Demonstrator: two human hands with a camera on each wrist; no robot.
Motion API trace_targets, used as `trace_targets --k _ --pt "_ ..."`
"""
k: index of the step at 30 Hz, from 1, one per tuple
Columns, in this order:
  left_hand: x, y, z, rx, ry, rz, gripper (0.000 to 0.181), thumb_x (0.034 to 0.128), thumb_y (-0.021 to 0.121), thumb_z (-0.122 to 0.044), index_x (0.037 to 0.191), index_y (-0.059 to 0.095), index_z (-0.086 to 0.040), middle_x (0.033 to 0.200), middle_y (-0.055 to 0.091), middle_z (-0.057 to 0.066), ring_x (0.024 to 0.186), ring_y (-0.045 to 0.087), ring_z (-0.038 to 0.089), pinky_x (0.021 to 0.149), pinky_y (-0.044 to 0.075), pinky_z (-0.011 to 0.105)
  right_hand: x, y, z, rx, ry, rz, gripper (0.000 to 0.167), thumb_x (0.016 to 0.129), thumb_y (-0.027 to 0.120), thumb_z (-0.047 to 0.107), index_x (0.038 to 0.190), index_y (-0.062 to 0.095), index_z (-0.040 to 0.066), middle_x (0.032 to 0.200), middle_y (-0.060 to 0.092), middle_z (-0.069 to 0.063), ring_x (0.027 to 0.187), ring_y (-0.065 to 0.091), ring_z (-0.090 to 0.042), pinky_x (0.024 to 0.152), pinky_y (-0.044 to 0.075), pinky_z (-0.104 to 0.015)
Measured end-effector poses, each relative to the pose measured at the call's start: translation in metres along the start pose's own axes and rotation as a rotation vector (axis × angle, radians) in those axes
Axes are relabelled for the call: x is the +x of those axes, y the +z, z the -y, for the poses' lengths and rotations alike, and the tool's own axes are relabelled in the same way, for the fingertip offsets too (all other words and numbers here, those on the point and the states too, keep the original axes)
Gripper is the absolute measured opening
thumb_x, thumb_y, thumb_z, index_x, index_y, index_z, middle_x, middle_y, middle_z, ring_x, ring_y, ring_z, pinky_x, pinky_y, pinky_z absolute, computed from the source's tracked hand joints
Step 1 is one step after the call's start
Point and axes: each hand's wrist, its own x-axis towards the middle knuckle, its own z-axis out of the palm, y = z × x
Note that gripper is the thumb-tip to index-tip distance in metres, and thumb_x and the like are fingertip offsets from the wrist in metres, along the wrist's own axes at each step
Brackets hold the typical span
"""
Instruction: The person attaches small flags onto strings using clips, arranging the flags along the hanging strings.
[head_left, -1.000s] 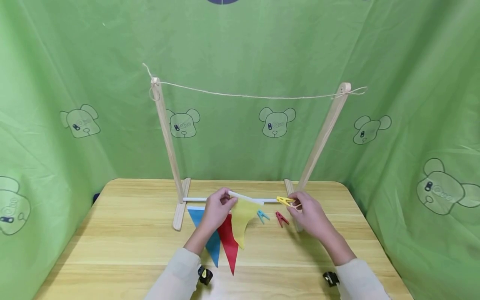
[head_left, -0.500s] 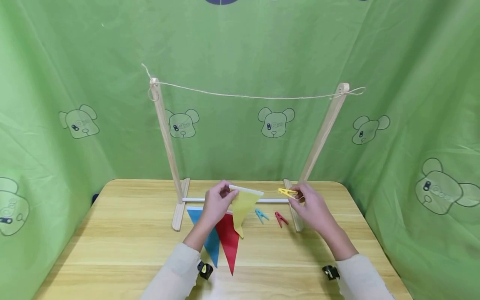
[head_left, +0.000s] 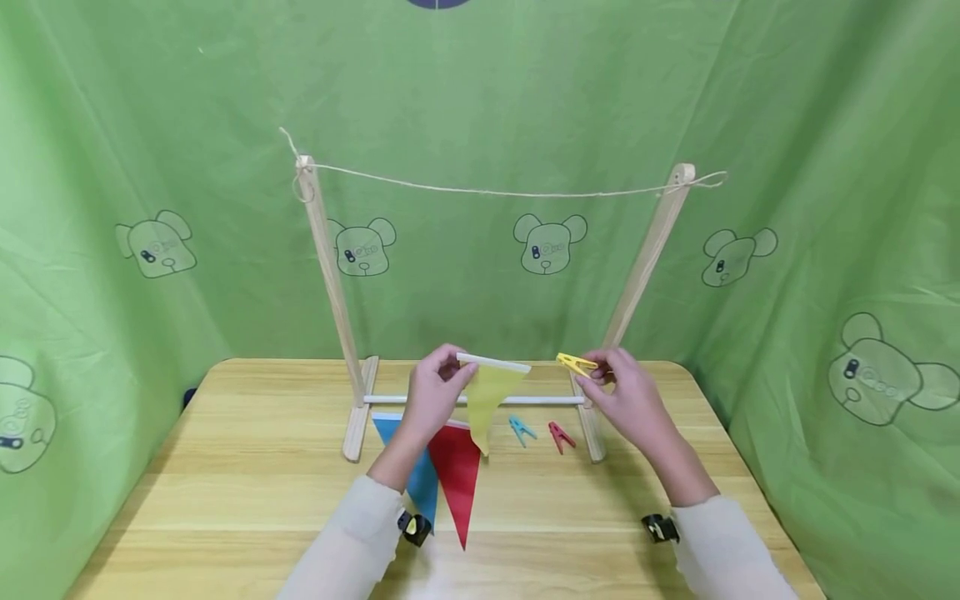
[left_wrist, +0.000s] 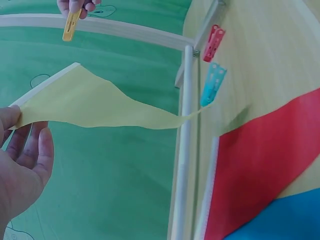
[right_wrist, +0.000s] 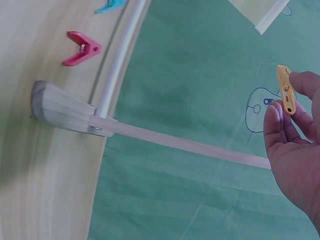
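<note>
My left hand (head_left: 437, 392) pinches the white top edge of a yellow pennant (head_left: 491, 392) at its left corner. The pennant hangs in the air, its tip over the table in the head view. To the right, my right hand (head_left: 626, 392) pinches a yellow clothespin (head_left: 576, 364) between thumb and fingers, apart from the pennant. On the table below lie a blue clothespin (head_left: 522, 430) and a red clothespin (head_left: 560, 436). A red pennant (head_left: 459, 475) partly covers a blue pennant (head_left: 424, 492) under my left forearm. The left wrist view shows the yellow pennant (left_wrist: 95, 97) from the side.
Two wooden posts (head_left: 330, 275) stand at the back of the table (head_left: 225, 483), with a twine line (head_left: 480, 192) tied between their tops. A white rod (head_left: 540, 400) joins their feet low down. Green curtains (head_left: 465, 75) enclose the back and sides.
Both hands have risen from near the table, the left with the yellow pennant and the right with the yellow clothespin. The pennants and clothespins on the table have stayed put.
</note>
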Motion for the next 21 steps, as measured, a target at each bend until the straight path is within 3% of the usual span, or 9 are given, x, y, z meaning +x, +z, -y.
trace_targets --k 5,9,14,21 --pt "0.004 0.001 -0.008 -0.002 0.009 0.004 0.009 0.0925 0.078 -0.01 0.099 0.073 -0.007 0.084 0.065 0.011 0.074 0.058 0.015 0.066 0.052 0.018 0.006 -0.006 0.004 -0.008 0.003 -0.015 0.031 0.091 0.078 0.007 0.117 0.065 -0.002 0.102 0.063 -0.012 0.089 0.064 -0.023 0.078 0.061 -0.026" --pt "0.009 0.002 -0.015 -0.016 0.028 0.005 0.009 0.0935 0.076 -0.008 0.101 0.072 -0.005 0.088 0.067 0.012 0.076 0.06 0.015 0.067 0.053 0.019 0.01 -0.01 0.007 -0.012 -0.018 -0.041 0.03 0.091 0.077 0.005 0.117 0.064 -0.002 0.103 0.064 -0.014 0.09 0.065 -0.025 0.08 0.062 -0.037" --pt "0.016 0.001 -0.023 -0.019 0.044 0.006 0.009 0.0943 0.075 -0.008 0.102 0.072 -0.005 0.09 0.068 0.012 0.078 0.061 0.016 0.069 0.054 0.019 0.014 -0.015 0.01 -0.015 -0.061 -0.081 0.029 0.091 0.077 0.002 0.116 0.065 -0.002 0.104 0.064 -0.016 0.09 0.066 -0.026 0.079 0.056 -0.016" --pt "0.023 0.001 -0.034 -0.032 0.059 0.004 0.009 0.0948 0.075 -0.009 0.102 0.071 -0.005 0.092 0.069 0.012 0.08 0.062 0.017 0.069 0.054 0.02 0.022 -0.023 0.016 -0.018 -0.078 -0.121 0.028 0.092 0.075 0.003 0.117 0.064 -0.003 0.104 0.063 -0.016 0.091 0.065 -0.025 0.079 0.055 -0.013"
